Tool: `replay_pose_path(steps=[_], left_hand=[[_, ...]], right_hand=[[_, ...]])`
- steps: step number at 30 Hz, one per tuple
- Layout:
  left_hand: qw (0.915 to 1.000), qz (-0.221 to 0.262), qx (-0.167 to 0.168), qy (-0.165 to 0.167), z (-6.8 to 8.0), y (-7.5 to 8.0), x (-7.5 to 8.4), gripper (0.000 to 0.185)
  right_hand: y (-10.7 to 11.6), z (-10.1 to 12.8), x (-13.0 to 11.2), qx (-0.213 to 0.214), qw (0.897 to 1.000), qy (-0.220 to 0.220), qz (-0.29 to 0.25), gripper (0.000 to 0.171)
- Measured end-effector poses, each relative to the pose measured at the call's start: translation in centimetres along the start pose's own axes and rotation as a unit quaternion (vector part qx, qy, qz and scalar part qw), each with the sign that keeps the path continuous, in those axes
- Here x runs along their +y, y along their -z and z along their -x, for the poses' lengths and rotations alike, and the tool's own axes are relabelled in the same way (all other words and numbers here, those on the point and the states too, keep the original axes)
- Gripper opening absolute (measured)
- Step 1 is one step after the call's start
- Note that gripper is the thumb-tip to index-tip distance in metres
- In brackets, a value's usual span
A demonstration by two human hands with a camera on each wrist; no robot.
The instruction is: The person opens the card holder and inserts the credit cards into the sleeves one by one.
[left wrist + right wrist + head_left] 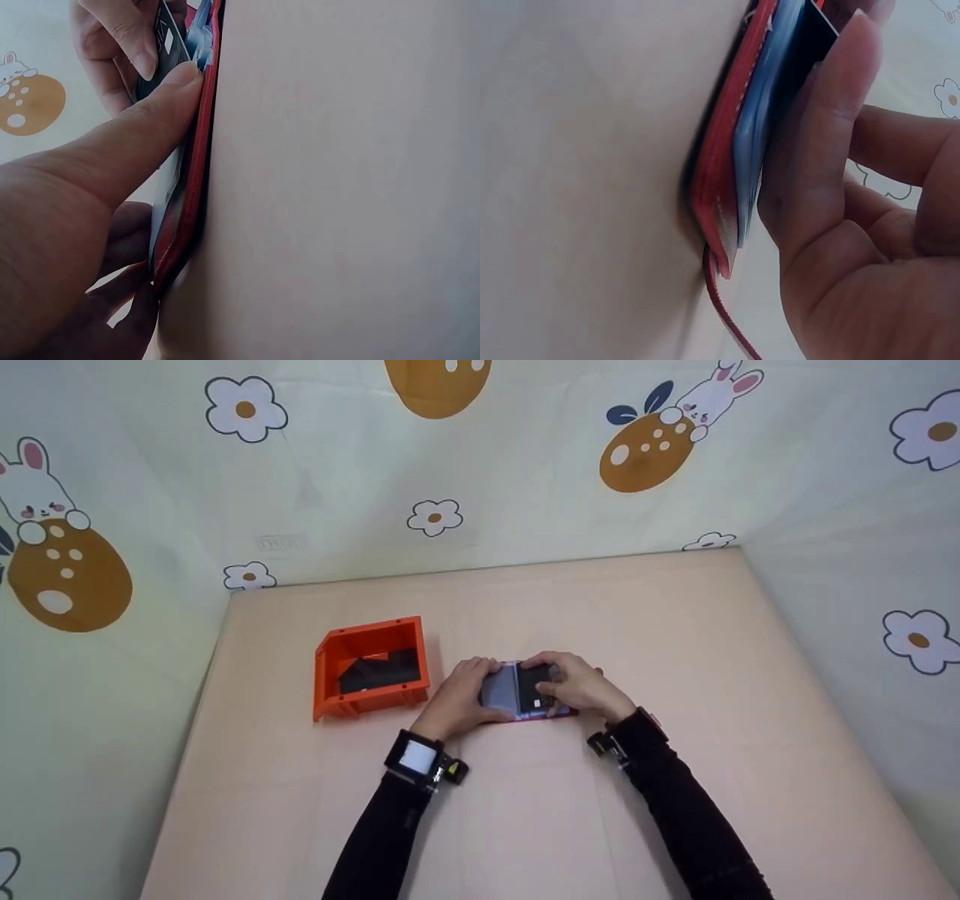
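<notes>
A red-edged card holder (499, 690) lies spread on the table, its clear plastic sleeves showing. My left hand (459, 699) grips its left part, with the thumb on the near edge and the fingers at the far edge. Over the right half, my right hand (583, 688) holds a black card (531, 681) between thumb and fingers. In the left wrist view the card (172, 46) stands tilted against the sleeves. The right wrist view shows the holder's red edge (720, 161) and a thin red strap (720, 304). Whether the card's lower edge sits inside a sleeve, I cannot tell.
An orange bin (351, 708) stands to the left of the left hand, with dark flat pieces (381, 671) inside. Patterned cloth walls (337, 532) border the pale table (525, 817) at the back and both sides.
</notes>
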State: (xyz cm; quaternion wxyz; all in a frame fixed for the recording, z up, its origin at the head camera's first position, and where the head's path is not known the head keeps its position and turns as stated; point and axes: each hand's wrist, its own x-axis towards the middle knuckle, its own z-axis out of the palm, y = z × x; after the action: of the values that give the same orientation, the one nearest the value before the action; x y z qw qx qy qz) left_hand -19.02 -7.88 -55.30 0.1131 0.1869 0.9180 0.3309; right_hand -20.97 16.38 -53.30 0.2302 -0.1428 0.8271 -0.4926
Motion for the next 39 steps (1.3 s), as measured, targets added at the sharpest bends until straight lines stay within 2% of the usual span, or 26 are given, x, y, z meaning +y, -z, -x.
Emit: replay_pose_path(steps=[5, 19, 28, 35, 39], left_hand=[[1.0000, -0.005, 0.000, -0.003, -0.1, 0.1, -0.2, 0.082], [0.9997, -0.010, 0.012, -0.018, 0.0, 0.1, -0.6, 0.083], [0.9997, -0.006, 0.015, -0.019, 0.0, 0.0, -0.3, 0.083], [0.9994, -0.002, 0.023, -0.027, 0.0, -0.2, -0.3, 0.083], [0.9992, -0.001, 0.026, -0.030, 0.1, -0.2, -0.3, 0.082]], right_hand=[[-0.1, 0.0, 0.0, -0.010, 1.000, 0.006, -0.012, 0.041], [-0.7, -0.2, -0.4, -0.008, 1.000, 0.001, -0.007, 0.040], [-1.2, -0.5, -0.5, -0.002, 1.000, -0.005, 0.007, 0.037], [-1.1, -0.5, -0.6, -0.010, 1.000, -0.007, -0.022, 0.036], [-1.2, -0.6, -0.7, -0.007, 1.000, -0.004, -0.015, 0.036]])
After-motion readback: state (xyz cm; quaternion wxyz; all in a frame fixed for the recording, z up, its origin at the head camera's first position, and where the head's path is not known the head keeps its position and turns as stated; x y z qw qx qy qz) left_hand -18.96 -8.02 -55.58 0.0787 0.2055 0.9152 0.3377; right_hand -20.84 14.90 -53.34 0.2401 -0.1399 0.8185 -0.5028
